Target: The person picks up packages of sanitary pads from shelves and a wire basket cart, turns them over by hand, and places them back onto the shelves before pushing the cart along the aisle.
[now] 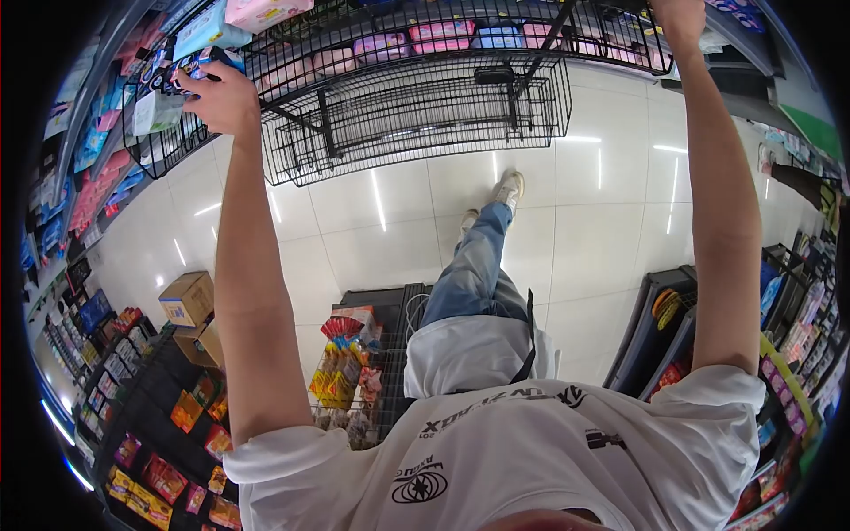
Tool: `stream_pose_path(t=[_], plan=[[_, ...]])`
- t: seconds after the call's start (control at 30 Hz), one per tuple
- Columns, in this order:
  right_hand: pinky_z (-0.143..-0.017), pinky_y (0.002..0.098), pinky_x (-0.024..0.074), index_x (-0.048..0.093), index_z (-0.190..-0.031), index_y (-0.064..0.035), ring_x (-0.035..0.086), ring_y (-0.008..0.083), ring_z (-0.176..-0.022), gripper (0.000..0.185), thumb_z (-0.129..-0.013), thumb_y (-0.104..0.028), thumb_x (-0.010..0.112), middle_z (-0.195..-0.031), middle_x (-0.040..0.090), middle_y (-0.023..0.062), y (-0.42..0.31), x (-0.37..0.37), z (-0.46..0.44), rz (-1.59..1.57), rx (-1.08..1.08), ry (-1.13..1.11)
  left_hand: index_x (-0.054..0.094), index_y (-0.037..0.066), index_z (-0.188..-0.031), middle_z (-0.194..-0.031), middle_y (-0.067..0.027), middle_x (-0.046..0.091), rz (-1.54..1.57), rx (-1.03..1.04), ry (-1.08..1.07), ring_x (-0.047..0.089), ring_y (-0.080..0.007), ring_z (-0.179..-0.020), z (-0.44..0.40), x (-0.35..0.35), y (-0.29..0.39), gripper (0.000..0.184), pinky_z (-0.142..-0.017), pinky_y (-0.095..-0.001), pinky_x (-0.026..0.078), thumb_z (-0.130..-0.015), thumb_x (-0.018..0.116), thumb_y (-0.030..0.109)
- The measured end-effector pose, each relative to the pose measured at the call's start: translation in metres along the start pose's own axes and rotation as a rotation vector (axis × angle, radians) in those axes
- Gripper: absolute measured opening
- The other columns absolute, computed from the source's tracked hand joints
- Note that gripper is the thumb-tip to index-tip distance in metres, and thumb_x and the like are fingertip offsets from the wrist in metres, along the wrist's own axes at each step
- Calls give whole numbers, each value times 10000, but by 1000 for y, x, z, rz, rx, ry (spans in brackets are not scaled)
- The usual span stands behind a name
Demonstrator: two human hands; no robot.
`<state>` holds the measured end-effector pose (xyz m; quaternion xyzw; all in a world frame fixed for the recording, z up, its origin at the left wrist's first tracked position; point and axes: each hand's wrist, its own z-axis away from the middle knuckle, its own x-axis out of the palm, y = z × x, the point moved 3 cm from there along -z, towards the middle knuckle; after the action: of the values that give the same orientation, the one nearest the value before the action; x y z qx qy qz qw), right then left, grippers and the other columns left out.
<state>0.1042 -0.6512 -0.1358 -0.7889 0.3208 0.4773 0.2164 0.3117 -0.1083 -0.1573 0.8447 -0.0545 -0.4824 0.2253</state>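
Observation:
At the upper left, my left hand [223, 99] has its fingers bent round the edge of a dark patterned package [197, 65], at the end of a black wire rack [292, 75]. Below that hand, a pale greenish-white pack [158, 113] sits inside the wire. A light blue pack [212, 31] and a pink pack [266, 9] are just above it. My right hand [680, 19] reaches to the top edge of the view, near the right end of the rack. Its fingers are cut off, so what it touches is hidden.
A lower wire basket [416, 115] juts out ahead of my feet. Pink and blue packs [443, 35] line the shelf behind the wire. Cardboard boxes [188, 299] stand at left, beside snack displays [341, 380]. Another person's leg [797, 177] shows at far right.

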Motion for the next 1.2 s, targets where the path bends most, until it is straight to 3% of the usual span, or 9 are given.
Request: stream_pose_path(t=[0.33,0.47,0.53,0.57,0.6,0.67,0.73,0.77,1.2], plan=[[-786,474,512,645,-937,15,617,438,-884,323,-862,-297,603,-915,649,256,-8,-9,1,46,60,-151,416,114,-1363,-984,-274,513,-5,56,58,612,-446,-818,-2,7,-6,542,-694,-538,496,-919,411,425],[-714,438,553,575,-866,115,668,368,-773,254,-803,-130,584,-858,639,276,-11,-7,1,99,-50,4,393,164,-1384,-1030,-310,518,114,15,27,586,-486,-915,0,5,-4,554,-775,-565,464,-915,407,459],[-796,524,515,706,-921,-57,629,473,-901,533,-902,-504,416,-922,661,264,35,30,-25,222,-127,-102,361,242,-1431,-1514,-233,240,122,97,104,513,-462,-1150,-7,22,-14,521,-937,-525,427,-946,404,427],[-811,525,511,706,-941,-65,629,467,-925,579,-908,-537,371,-944,661,263,60,49,-28,265,-93,-168,368,255,-1409,-1252,-260,509,138,72,33,572,-463,-1013,-1,7,-5,501,-830,-555,453,-936,408,416],[-827,527,506,705,-960,-73,628,461,-949,626,-914,-569,326,-965,661,261,72,64,-33,307,-83,-221,372,57,-1404,-1467,-336,250,222,251,161,391,-504,-1258,-4,15,-14,553,-1019,-493,378,-930,445,332],[-849,528,499,666,-1049,-55,627,458,-949,585,-935,-539,357,-973,660,261,53,50,-18,194,-151,-219,385,68,-1410,-1221,-398,461,119,263,136,539,-493,-1028,-9,11,-26,535,-893,-491,439,-928,481,280],[-832,557,490,648,-1038,-61,617,488,-903,508,-945,-495,400,-945,654,268,26,28,4,170,-135,-53,373,199,-1416,-1057,-300,523,149,137,89,578,-483,-948,-17,15,-32,581,-803,-559,460,-910,423,482],[-812,562,493,640,-1007,-71,616,504,-884,454,-964,-450,396,-920,660,269,-1,10,16,66,-34,-81,418,154,-1378,-957,-267,535,37,121,104,596,-447,-866,-19,6,-30,552,-719,-533,490,-904,488,427],[-644,592,470,559,-960,-42,617,485,-714,306,-997,-310,416,-728,632,282,-32,-4,39,-198,-14,-45,362,188,-1442,-1116,-264,497,-16,10,-46,571,-452,-937,-22,-5,-25,513,-757,-528,477,-971,388,389]])
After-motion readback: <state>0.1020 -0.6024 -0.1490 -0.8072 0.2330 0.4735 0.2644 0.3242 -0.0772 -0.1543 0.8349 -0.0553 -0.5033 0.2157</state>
